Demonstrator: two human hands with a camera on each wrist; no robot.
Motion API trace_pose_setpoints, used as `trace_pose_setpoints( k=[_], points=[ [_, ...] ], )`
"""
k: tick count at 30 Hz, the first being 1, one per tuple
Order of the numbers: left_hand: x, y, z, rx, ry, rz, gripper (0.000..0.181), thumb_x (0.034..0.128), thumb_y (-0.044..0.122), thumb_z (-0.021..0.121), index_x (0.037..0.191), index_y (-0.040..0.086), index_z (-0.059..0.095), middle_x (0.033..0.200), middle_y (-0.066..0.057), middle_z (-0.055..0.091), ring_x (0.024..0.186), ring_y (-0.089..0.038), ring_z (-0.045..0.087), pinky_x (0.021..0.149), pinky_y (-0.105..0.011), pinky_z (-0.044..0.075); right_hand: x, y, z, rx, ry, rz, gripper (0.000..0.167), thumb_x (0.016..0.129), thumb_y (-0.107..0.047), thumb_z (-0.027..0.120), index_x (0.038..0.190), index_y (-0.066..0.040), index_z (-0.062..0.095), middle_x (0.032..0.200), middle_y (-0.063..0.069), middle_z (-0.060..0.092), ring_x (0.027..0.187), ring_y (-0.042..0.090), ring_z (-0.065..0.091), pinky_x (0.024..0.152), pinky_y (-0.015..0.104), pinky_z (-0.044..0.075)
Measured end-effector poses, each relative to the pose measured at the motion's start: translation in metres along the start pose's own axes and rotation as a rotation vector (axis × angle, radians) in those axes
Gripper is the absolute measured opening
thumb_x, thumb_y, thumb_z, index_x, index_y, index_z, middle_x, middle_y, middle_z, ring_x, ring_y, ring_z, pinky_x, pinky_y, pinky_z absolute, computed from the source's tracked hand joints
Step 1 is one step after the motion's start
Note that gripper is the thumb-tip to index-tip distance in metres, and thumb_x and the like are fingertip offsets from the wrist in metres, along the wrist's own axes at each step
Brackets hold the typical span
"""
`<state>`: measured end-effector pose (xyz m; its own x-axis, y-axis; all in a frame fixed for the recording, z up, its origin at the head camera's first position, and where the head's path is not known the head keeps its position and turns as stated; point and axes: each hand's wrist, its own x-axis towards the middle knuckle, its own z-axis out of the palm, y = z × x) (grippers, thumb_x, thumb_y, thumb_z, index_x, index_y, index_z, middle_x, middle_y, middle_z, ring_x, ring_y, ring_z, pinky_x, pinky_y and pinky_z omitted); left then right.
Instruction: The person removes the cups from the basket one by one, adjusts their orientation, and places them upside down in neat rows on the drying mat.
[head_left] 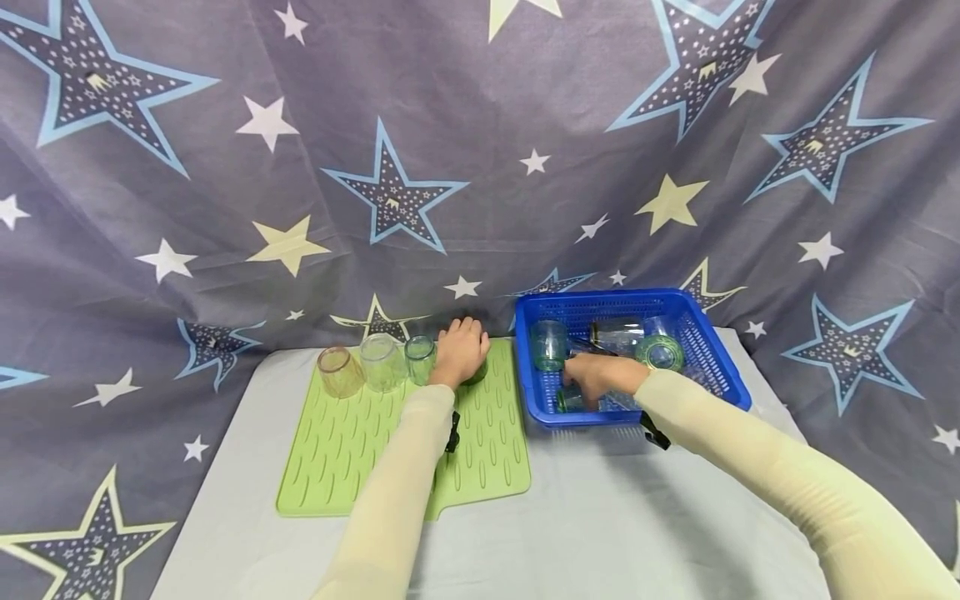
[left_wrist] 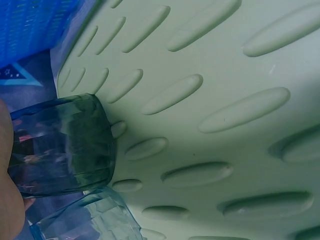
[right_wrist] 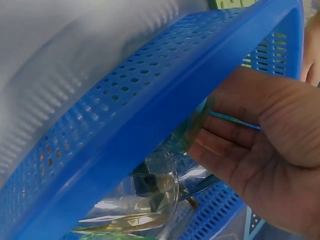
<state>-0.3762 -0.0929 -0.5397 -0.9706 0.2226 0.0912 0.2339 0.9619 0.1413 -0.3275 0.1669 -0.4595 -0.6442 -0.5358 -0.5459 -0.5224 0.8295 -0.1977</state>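
On the back right of the green drying mat, my left hand holds a dark green drinking glass by its upper part. The glass stands on the ridged mat, mostly covered by the hand in the head view. A row of glasses lies to its left: a green glass, a clear glass and an amber-pink glass. Inside the blue basket, near its front left corner, my right hand pinches a greenish glass between thumb and fingers; the basket wall partly hides it.
Other glasses fill the basket: a teal glass at the left, a lying clear glass and a green-bottomed glass. The basket's left wall stands close to the mat's right edge. A star-patterned curtain hangs behind the white table.
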Motion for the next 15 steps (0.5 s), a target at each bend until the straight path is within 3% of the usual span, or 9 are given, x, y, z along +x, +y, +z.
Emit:
trace_pose_setpoints(
  k=[11,15],
  points=[
    [-0.0006,-0.0012,-0.0005,-0.011,-0.008,0.002,0.041,0.1106,0.035,0.03,0.128,0.008,0.057,0.135,-0.011,0.056,0.128,-0.032,0.05,0.106,-0.056,0.044,0.0038,-0.0058,0.0008,-0.05,0.011,0.044,0.055,0.07,0.0,0.089,0.122,-0.002,0.071,0.124,0.014,0.069,0.108,0.027,0.066,0.084,0.036,0.06],
    [-0.0001,-0.0005,-0.0021,-0.019,-0.022,0.002,0.042,0.1107,0.035,0.03,0.128,0.009,0.057,0.136,-0.01,0.056,0.129,-0.032,0.049,0.106,-0.057,0.043,0.0052,-0.0067,0.0002,-0.08,0.004,0.043,0.047,0.069,0.0,0.089,0.114,-0.004,0.074,0.114,0.01,0.073,0.097,0.022,0.067,0.08,0.036,0.06]
  ],
)
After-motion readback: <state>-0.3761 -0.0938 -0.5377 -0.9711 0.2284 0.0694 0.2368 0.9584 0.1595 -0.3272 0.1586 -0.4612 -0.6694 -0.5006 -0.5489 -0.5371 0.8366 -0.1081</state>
